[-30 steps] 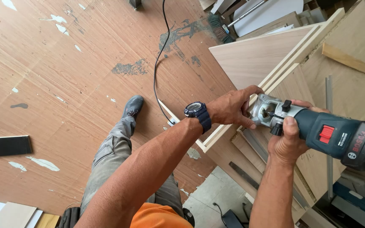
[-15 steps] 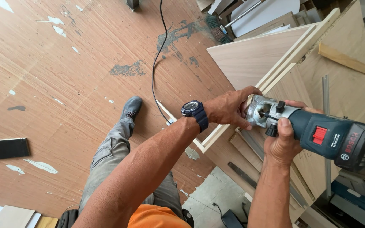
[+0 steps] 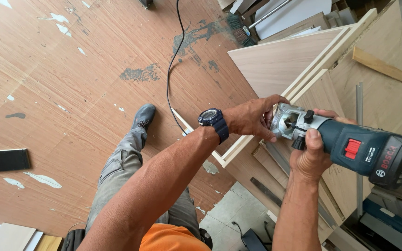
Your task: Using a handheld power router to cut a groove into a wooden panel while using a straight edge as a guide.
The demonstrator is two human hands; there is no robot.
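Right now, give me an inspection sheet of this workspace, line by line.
Surface: brown wood-grain floor, scuffed, with grey and white paint patches.
Job's things: blue-green trim router with silver base held against the edge of a light wood panel.
Clutter: black rectangular block on the floor; pale board offcuts at lower left; brush near the top.
Hands: left hand cups the router's base, dark wristwatch on that wrist; right hand wraps the router's body, fingers closed.
Cables: black cord runs across the floor toward the panel.
Surroundings: stacked boards and metal strips at right.
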